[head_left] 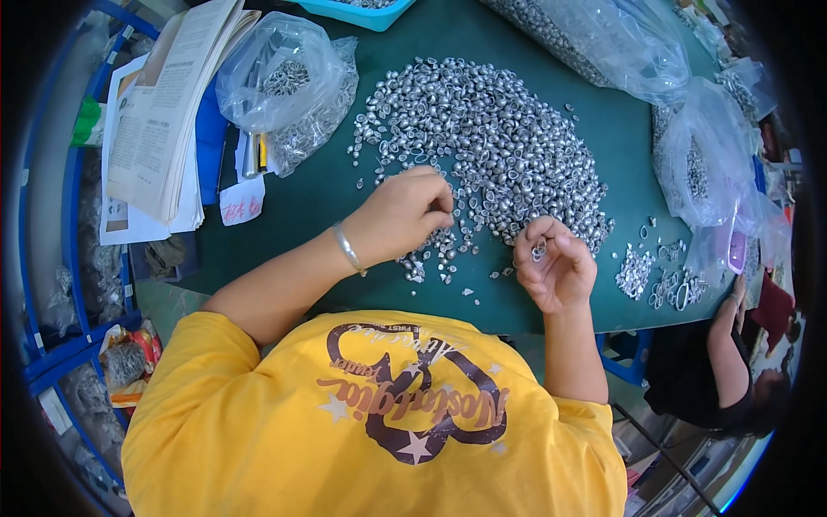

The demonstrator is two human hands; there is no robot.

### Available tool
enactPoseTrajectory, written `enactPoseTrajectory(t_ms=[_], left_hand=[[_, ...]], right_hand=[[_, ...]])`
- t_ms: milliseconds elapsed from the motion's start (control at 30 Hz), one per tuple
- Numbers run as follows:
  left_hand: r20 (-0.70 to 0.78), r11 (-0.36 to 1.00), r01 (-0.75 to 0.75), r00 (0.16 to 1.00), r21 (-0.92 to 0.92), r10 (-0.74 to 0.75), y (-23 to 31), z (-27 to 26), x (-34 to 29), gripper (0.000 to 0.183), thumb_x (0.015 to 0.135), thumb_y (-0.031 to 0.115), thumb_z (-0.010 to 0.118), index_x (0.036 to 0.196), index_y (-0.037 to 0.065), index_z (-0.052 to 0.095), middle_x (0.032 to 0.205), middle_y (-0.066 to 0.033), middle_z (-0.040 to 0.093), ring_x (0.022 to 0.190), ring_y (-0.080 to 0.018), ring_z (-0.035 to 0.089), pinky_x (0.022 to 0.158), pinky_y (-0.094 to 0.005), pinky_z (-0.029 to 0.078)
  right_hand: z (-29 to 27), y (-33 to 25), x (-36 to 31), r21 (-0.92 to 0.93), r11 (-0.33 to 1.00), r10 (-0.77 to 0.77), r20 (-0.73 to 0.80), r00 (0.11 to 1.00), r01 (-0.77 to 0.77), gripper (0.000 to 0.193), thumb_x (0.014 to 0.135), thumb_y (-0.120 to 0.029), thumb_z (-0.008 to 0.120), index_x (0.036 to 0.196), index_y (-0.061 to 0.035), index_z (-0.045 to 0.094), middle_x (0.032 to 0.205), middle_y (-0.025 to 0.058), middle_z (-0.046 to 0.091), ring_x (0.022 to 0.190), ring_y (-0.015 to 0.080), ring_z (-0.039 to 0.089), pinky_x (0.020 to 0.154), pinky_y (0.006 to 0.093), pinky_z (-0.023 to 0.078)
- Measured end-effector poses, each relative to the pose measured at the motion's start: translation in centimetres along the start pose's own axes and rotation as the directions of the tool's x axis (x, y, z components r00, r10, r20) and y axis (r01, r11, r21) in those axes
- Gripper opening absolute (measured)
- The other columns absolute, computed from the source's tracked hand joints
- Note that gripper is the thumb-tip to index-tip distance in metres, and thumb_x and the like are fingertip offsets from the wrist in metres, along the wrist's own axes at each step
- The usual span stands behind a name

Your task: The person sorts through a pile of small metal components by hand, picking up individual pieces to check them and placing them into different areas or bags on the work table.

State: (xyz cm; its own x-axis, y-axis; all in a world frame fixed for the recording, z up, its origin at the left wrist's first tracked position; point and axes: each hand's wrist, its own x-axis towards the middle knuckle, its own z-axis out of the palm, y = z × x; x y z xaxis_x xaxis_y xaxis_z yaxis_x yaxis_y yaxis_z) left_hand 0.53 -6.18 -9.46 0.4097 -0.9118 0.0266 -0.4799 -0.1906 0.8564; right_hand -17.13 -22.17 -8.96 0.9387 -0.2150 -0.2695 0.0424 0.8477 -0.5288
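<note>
A big heap of small silver metal pieces (482,121), rounded and hollow-looking, is spread on the green tabletop. At its near left edge is my left hand (405,209), back upward, with a silver bangle (347,247) on the wrist. Its fingers are curled closed, and what they hold is hidden. Under and beside it lie loose pieces (446,254). By the heap's near right edge, my right hand (558,269) is turned palm up with bent fingers. A small silver metal piece (538,251) sits in its fingers.
Plastic bags of metal parts (289,95) and papers (159,121) lie at the left. More filled bags (689,155) line the right, near small piles of parts (635,273). A blue tray (366,12) stands at the far edge. Another person's arm (728,345) reaches in at right.
</note>
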Motion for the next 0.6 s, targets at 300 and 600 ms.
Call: enactPoseTrajectory(t_ms=[300, 600], left_hand=[[0.038, 0.917, 0.266, 0.963, -0.297, -0.267, -0.2, -1.1, -1.4, 0.014, 0.073, 0.001, 0.067, 0.086, 0.0, 0.062, 0.078, -0.0032, 0.061, 0.07, -0.0075, 0.056, 0.064, -0.0199, 0.046], [0.021, 0.891, 0.236, 0.969, -0.388, -0.248, 0.2, -1.5, -1.8, 0.014, 0.074, 0.0, 0.065, 0.088, 0.002, 0.065, 0.083, -0.0039, 0.063, 0.073, -0.0089, 0.057, 0.067, -0.0206, 0.046]], right_hand=[[1.3, 0.2, 4.2, -0.839, -0.526, -0.412, 0.395, 0.821, 0.141, 0.006, 0.074, -0.01, 0.062, 0.08, -0.007, 0.063, 0.068, 0.0091, 0.056, 0.059, 0.0278, 0.057, 0.052, 0.0358, 0.047], [1.8, 0.1, 4.7, -0.73, -0.662, -0.299, 0.463, 0.835, 0.168, 0.007, 0.074, -0.005, 0.06, 0.081, -0.0058, 0.061, 0.068, 0.0085, 0.054, 0.056, 0.0231, 0.056, 0.049, 0.0324, 0.045]])
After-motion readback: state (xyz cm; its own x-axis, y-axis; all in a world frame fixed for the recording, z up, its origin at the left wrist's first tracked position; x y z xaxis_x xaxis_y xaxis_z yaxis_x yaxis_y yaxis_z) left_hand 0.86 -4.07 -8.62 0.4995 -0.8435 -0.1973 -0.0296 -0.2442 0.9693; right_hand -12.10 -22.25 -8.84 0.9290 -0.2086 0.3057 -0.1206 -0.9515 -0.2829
